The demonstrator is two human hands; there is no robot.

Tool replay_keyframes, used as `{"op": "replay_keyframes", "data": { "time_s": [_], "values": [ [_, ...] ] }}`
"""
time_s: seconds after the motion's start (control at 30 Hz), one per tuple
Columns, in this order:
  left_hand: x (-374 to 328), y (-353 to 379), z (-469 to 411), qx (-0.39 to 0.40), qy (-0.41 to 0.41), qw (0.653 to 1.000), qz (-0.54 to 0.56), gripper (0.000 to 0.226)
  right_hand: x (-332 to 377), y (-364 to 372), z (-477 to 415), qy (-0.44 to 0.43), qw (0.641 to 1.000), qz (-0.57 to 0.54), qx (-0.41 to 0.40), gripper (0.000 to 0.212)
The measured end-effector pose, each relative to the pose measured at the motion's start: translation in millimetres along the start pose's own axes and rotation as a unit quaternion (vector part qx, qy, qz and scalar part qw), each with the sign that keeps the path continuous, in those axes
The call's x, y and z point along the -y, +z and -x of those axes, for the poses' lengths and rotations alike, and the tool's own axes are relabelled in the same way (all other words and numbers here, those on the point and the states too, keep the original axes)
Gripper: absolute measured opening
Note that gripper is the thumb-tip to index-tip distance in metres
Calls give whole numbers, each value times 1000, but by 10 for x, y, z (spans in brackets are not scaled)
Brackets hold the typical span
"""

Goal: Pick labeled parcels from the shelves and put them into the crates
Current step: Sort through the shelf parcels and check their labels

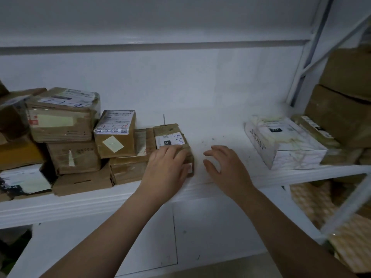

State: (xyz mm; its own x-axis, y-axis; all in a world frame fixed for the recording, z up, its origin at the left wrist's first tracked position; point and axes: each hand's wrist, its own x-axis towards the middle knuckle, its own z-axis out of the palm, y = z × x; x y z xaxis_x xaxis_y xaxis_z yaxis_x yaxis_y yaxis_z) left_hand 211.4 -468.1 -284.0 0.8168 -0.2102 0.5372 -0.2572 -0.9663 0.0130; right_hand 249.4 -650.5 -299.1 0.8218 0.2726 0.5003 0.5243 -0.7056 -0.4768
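Observation:
A small brown cardboard parcel [170, 137] with a white label handwritten "2-1-3" sits on the white shelf [220, 125], at the right end of a pile of parcels. My left hand [166, 169] lies over its near top edge and front face, fingers curled on it. Just right of the parcel my right hand [224, 167] hovers over the bare shelf, fingers spread and curved, holding nothing and not touching the parcel. No crate is in view.
Stacked brown labeled parcels [64, 117] fill the shelf's left part. A white marbled box [285, 143] and large cardboard boxes [341, 105] stand at the right by the shelf post. A lower shelf at the right holds yellowish packages [313, 201].

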Motion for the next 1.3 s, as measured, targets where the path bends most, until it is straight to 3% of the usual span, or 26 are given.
{"op": "replay_keyframes", "data": {
  "time_s": [0.17,0.33,0.53,0.7,0.83,1.07,1.17,1.3],
  "values": [
    [-649,233,-336,-10,39,998,55,38,-537,-573,232,40,996,42,-67,20],
    [-1250,534,-574,64,59,991,98,44,-1129,-1194,407,100,989,67,-91,18],
    [-1872,738,-1137,131,20,987,87,63,-1576,-1580,436,171,982,51,-58,28],
    [-2110,906,-1318,191,-32,973,128,59,-1752,-1617,440,201,979,-4,-40,41],
    [-2159,887,-1120,154,-89,963,205,52,-1789,-1551,492,217,969,-116,-32,42],
    [-2232,746,-697,19,-159,928,337,25,-1682,-1318,501,228,933,-272,-59,12],
    [-2249,736,-570,-34,-173,921,348,16,-1649,-1237,540,261,905,-330,-58,28],
    [-2204,771,-400,-48,-209,878,427,48,-1643,-1169,650,275,871,-405,-48,46]
  ]
}}
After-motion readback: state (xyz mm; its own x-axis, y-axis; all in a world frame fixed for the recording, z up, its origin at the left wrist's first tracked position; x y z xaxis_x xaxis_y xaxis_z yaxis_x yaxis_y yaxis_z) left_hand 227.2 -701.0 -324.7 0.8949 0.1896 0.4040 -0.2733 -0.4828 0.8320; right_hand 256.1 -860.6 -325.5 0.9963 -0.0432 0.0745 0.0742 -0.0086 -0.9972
